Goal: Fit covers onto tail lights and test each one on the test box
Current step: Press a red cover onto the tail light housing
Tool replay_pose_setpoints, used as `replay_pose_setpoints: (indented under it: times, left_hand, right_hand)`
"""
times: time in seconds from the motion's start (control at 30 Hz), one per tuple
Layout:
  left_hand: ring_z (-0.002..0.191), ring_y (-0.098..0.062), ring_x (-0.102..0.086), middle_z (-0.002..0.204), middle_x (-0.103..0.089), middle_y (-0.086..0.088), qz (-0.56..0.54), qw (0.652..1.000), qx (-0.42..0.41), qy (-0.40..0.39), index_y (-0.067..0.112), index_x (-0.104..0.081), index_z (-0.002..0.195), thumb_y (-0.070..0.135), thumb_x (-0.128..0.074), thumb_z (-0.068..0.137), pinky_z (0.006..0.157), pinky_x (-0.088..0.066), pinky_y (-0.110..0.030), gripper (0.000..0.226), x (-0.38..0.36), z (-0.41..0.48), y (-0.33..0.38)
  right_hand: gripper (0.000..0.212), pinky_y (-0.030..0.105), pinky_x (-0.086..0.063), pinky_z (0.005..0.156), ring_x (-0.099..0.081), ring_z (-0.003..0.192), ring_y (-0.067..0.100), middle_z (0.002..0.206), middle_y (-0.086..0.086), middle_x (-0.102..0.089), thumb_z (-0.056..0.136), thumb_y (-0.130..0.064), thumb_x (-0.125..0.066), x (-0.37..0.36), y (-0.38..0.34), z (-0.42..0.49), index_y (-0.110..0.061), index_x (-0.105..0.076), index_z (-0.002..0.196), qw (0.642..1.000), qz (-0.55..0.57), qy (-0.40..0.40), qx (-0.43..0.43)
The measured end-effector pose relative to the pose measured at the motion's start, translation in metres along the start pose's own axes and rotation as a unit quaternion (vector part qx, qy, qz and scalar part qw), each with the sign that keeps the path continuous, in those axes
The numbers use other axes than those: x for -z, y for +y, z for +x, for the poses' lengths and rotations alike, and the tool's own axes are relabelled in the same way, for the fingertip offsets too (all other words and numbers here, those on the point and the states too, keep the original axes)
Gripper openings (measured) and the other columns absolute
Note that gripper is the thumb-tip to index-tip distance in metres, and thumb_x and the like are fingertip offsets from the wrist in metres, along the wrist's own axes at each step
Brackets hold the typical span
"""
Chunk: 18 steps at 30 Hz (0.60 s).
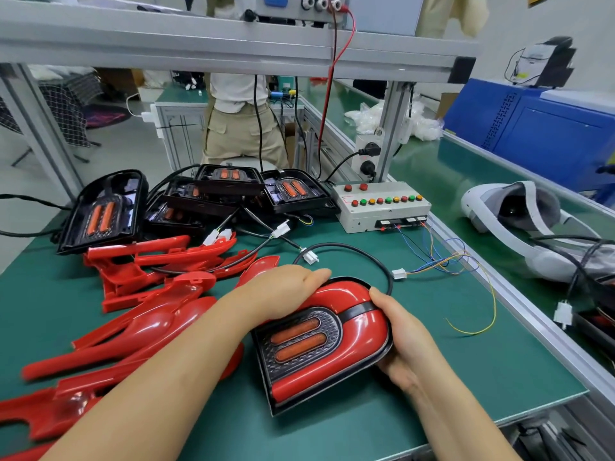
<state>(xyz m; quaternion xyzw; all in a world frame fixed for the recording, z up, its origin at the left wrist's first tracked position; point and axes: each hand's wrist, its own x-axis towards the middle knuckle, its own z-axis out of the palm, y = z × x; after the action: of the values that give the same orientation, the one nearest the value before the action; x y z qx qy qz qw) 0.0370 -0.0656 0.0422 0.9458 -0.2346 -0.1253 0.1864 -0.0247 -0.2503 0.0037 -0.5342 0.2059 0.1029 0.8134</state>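
**Now both hands are on one covered tail light**

Near the front of the green bench mat lies a black-housed tail light with two orange lenses. A glossy red plastic cover sits over it, and it rests between the two hands.

The left hand lies palm down on the cover's upper left curve, its fingers straight and close together, pressing rather than gripping. The right hand cups the light's right edge. Its thumb lies on top of the red cover beside the black band, and its fingers curl under the rim, out of sight.

A black cable loops away from the light's far end across the mat. A white plug lies on the mat, apart from the white socket on coloured wires that run to the pale grey test box with rows of red, green and yellow buttons.

To the left of the left forearm lies a pile of loose red covers. Behind them several bare black tail lights are stacked near the test box.
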Motion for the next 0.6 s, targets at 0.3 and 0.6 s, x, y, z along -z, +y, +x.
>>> replay_pose_setpoints:
  times: [0.3,0.6]
  left_hand:
    - [0.082,-0.022,-0.050,0.086,-0.054,0.002,0.059,0.996,-0.018,0.060,0.029,-0.037,0.130,0.025,-0.028,0.103,0.071,-0.041,-0.035,0.028,-0.006,-0.004,0.003]
    - [0.085,-0.027,-0.051,0.079,-0.043,0.004,0.042,0.995,0.040,0.076,0.031,-0.001,0.148,0.025,-0.027,0.099,0.082,-0.048,-0.042,0.056,-0.018,-0.014,0.008]
  right_hand:
    - [0.027,0.035,-0.057,0.053,-0.071,0.065,0.031,0.086,0.021,-0.074,0.086,-0.033,-0.065,-0.002,0.003,-0.001,-0.007,-0.075,0.087,1.000,0.015,-0.003,0.027]
    - [0.064,0.043,-0.056,0.081,-0.071,0.094,0.032,0.103,0.018,-0.073,0.083,-0.063,-0.049,0.003,-0.005,0.009,-0.007,-0.071,0.106,0.999,-0.007,-0.030,0.031]
